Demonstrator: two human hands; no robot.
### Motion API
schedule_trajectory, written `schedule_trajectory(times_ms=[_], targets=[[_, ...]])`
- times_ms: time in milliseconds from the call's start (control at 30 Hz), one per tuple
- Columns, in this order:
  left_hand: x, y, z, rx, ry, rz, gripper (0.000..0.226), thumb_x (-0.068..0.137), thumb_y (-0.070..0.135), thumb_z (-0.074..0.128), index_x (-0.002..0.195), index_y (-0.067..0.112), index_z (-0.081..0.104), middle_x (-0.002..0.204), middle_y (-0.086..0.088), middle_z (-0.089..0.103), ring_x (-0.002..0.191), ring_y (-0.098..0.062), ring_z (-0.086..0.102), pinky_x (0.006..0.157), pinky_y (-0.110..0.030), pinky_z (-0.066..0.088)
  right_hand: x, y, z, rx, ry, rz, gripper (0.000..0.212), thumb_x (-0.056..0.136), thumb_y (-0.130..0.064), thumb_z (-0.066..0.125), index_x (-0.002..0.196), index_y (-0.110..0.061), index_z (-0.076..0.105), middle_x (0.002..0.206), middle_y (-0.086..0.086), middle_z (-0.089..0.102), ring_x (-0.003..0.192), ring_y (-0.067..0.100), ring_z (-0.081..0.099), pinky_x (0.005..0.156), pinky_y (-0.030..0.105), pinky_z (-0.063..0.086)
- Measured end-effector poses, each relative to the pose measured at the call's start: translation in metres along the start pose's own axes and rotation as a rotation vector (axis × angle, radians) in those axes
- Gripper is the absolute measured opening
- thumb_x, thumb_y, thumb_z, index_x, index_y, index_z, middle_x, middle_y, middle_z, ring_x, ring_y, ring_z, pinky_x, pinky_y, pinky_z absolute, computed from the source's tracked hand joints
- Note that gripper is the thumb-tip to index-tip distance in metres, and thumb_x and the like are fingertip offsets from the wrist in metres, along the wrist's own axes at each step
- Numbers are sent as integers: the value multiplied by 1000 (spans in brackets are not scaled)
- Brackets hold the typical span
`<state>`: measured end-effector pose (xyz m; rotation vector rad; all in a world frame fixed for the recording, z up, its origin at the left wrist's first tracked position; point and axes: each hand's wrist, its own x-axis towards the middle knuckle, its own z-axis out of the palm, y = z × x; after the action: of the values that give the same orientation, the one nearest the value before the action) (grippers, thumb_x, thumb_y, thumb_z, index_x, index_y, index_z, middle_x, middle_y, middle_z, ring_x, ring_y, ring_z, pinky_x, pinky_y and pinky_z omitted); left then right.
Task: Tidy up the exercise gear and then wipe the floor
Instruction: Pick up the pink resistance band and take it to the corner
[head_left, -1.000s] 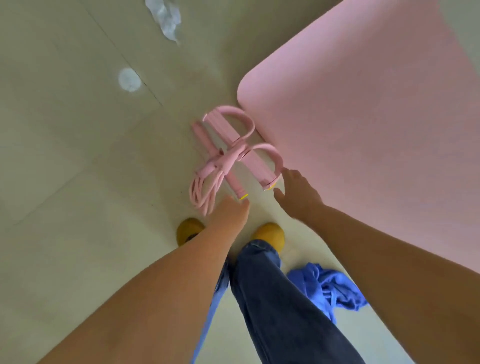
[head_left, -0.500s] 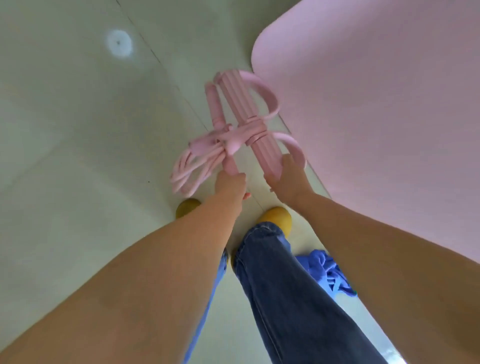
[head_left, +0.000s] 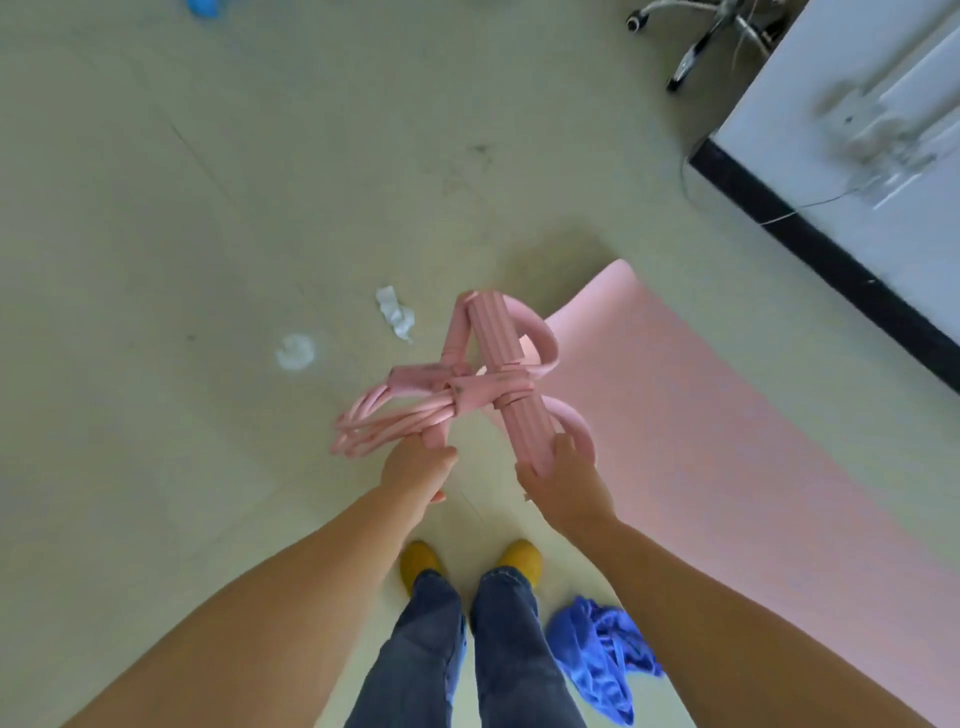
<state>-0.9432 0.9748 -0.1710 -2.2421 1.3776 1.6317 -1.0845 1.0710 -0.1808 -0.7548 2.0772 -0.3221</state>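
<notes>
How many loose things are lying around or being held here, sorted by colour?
Pink: 2 - the tangled pink pedal resistance band held by both hands, and the flat pink exercise mat.
Blue: 2 - the crumpled blue cloth by the feet, and a small blue object at the far edge.
White: 2 - the crumpled white tissue and the white smear.
Total: 6

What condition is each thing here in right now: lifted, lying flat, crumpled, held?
Pink pedal puller: lifted off the floor, held by both hands, tubes bundled.
Left hand: grips the handle bar's near end.
Right hand: grips the ribbed pedal bar.
Pink mat: unrolled, flat on the floor.
Blue cloth: crumpled beside the feet.
White tissue: crumpled on the floor.
</notes>
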Motion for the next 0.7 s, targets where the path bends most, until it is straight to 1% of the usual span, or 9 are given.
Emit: schedule_trajectory(times_ms=[100, 167, 233, 267, 333, 400, 533, 600, 700], targets=[[-49, 39, -11, 34, 19, 149, 23, 83, 13, 57, 105, 7, 57, 75, -3, 52, 52, -18, 50, 48, -26, 46, -36, -14, -47, -11, 106, -20, 32, 89, -38, 53, 103, -16, 34, 84, -1, 55, 72, 29, 58, 69, 35, 47], [-74, 58, -10, 89, 0, 225, 20, 83, 14, 55, 102, 8, 55, 73, -2, 51, 50, -18, 51, 46, -25, 44, -55, -13, -66, 14, 182, -3, 37, 88, -38, 53, 111, -14, 38, 87, -1, 57, 74, 28, 59, 67, 36, 49], [-95, 70, -5, 187, -40, 286, 18, 82, 15, 53, 99, 8, 52, 71, -2, 51, 47, -18, 51, 45, -23, 40, -76, -6, -79, -1, 235, 33, 40, 90, -39, 53, 117, -13, 41, 86, -5, 49, 78, 27, 55, 65, 34, 44], [-104, 74, -1, 232, -62, 323, 18, 82, 15, 53, 99, 8, 52, 69, -2, 52, 46, -18, 51, 46, -22, 39, -87, 0, -83, 7, 268, 47, 41, 90, -40, 52, 119, -13, 42, 87, -5, 47, 83, 26, 55, 68, 33, 45], [-118, 79, 6, 316, -112, 391, 19, 82, 16, 54, 98, 6, 54, 65, -3, 53, 46, -19, 51, 49, -23, 41, -108, 13, -88, 103, 356, 84, 43, 91, -43, 51, 120, -13, 41, 96, -1, 53, 92, 27, 59, 80, 36, 51], [-135, 81, 15, 420, -163, 457, 20, 82, 17, 53, 98, 5, 54, 64, -3, 53, 46, -18, 51, 49, -22, 42, -134, 29, -88, 166, 435, 159, 40, 90, -42, 51, 116, -13, 40, 98, 5, 61, 88, 29, 62, 79, 42, 53], [-178, 70, 38, 626, -281, 609, 23, 82, 20, 51, 102, 8, 52, 64, -4, 57, 49, -18, 55, 59, -26, 48, -192, 67, -71, 263, 563, 320, 32, 90, -38, 49, 107, -15, 36, 88, 5, 67, 76, 27, 63, 57, 31, 41], [-199, 58, 54, 729, -334, 703, 25, 84, 21, 50, 105, 8, 53, 64, -5, 58, 48, -17, 56, 51, -23, 43, -223, 85, -57, 313, 642, 397, 30, 90, -37, 49, 104, -14, 36, 86, 5, 66, 75, 28, 63, 60, 33, 42], [-236, 30, 85, 890, -420, 827, 24, 86, 21, 48, 105, 7, 52, 64, -6, 58, 48, -17, 55, 47, -23, 38, -278, 118, -36, 383, 730, 539, 30, 89, -35, 51, 99, -12, 34, 84, 6, 61, 80, 31, 61, 66, 36, 42]])
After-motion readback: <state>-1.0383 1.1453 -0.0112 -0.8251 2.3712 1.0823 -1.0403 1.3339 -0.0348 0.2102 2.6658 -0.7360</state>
